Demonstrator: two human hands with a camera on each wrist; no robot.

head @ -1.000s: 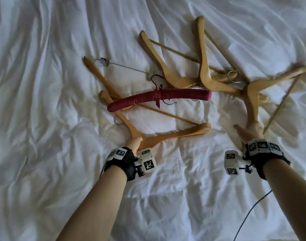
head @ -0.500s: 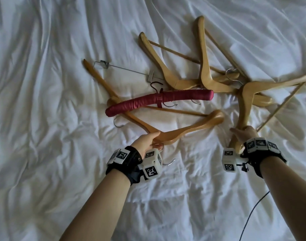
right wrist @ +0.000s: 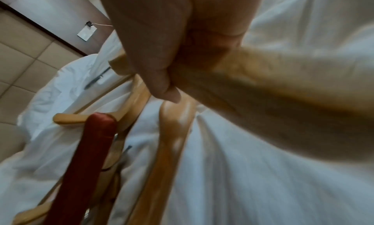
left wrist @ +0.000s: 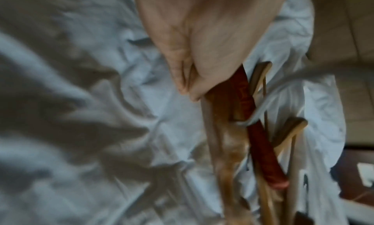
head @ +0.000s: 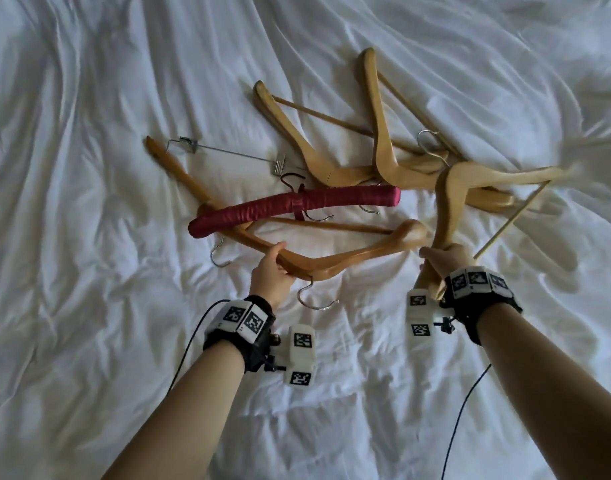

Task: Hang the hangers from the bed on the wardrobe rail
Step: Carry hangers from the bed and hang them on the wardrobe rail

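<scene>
Several wooden hangers lie in a heap on the white bed sheet (head: 89, 237). My left hand (head: 271, 271) grips the middle of an orange-brown wooden hanger (head: 359, 254), whose metal hook (head: 314, 299) dangles below my fingers. My right hand (head: 442, 261) grips one arm of a pale wooden hanger (head: 453, 202), its other arm reaching out to the right. A red padded hanger (head: 297, 206) lies across the heap, just beyond the left hand. In the right wrist view my fingers (right wrist: 153, 65) curl round the pale wood (right wrist: 263, 90).
Two more pale hangers (head: 380, 133) and a clip hanger with a metal bar (head: 228, 154) lie further back. The sheet is rumpled all round. A dark cable (head: 460, 410) hangs under my right forearm. A beige tiled wall (right wrist: 24, 52) shows beyond the bed's edge.
Both hands have drawn their hangers toward me and lifted them. The orange-brown hanger slid out from under the red one, and the pale hanger swung up off the heap.
</scene>
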